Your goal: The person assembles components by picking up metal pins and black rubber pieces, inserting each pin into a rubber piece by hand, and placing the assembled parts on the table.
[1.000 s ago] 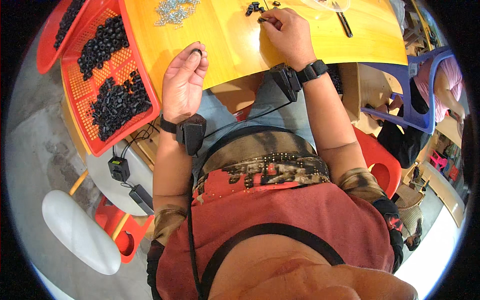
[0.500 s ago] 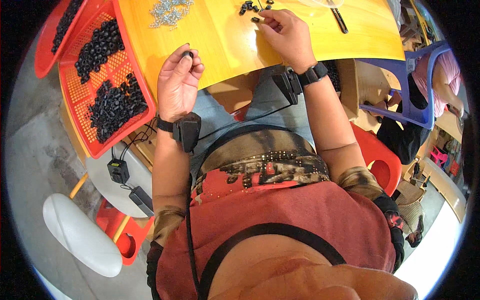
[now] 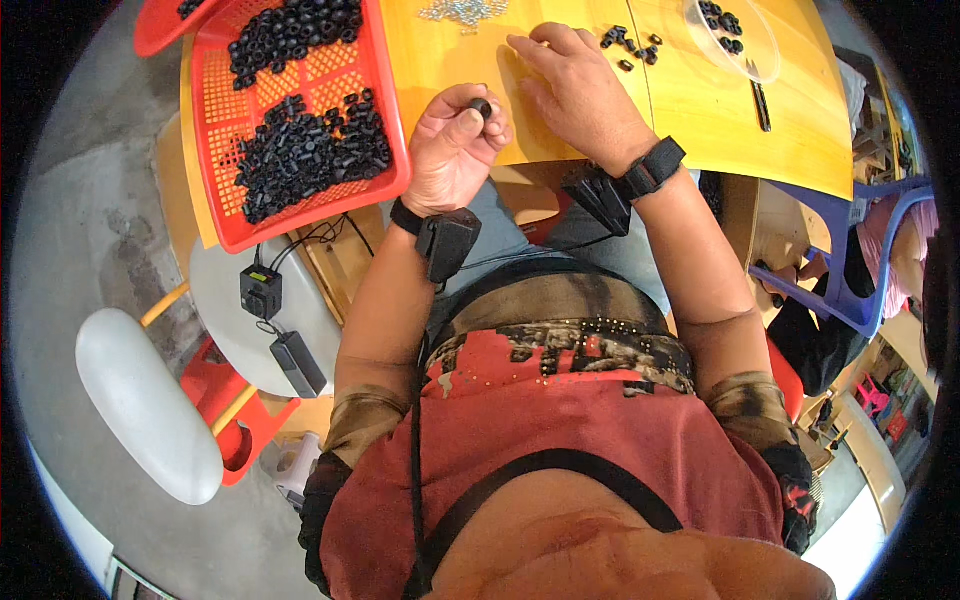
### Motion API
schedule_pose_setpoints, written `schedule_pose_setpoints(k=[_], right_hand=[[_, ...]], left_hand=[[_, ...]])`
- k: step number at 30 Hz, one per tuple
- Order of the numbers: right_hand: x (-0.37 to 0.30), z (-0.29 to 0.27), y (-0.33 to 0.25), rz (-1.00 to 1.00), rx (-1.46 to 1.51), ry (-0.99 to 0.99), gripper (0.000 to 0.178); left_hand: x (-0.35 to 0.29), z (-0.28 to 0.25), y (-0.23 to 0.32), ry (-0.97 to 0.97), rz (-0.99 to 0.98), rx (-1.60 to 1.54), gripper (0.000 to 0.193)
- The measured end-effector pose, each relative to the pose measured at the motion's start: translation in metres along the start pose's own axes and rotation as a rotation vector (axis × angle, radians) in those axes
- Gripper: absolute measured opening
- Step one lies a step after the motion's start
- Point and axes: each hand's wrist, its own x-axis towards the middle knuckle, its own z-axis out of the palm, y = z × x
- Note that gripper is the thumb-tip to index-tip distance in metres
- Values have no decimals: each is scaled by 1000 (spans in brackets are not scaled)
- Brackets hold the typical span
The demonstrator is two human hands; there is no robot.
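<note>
My left hand (image 3: 458,148) is closed near the table's front edge, pinching a small round black part (image 3: 482,106) between thumb and fingers. To its right, my right hand (image 3: 588,98) reaches over the yellow table (image 3: 700,130), fingers apart and nothing visible in them. Beyond its fingertips lies a heap of small shiny metal pieces (image 3: 464,10). Several small black parts (image 3: 628,46) are scattered just right of that hand.
At left, a red plastic basket (image 3: 402,150) holds heaps of black rings (image 3: 290,40) and smaller black pieces (image 3: 300,150). A clear plastic bowl (image 3: 768,70) with black parts stands at right, beside a slim black tool (image 3: 762,106). A person sits beyond a blue chair (image 3: 850,300).
The view has shifted, so basket and table stand further right. My right hand has left the scattered black parts and moved toward my left hand, fingers opened. The left still holds its part.
</note>
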Motion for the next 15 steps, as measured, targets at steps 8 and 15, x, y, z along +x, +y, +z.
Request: schedule_pose_setpoints(k=[8, 15], right_hand=[[24, 3, -18, -180, -141, -17, 49], [8, 14, -4, -131, -158, -74, 43]], left_hand=[[1, -5, -4, -61, -33, -63, 23], [2, -5, -3, -98, -50, -70, 22]])
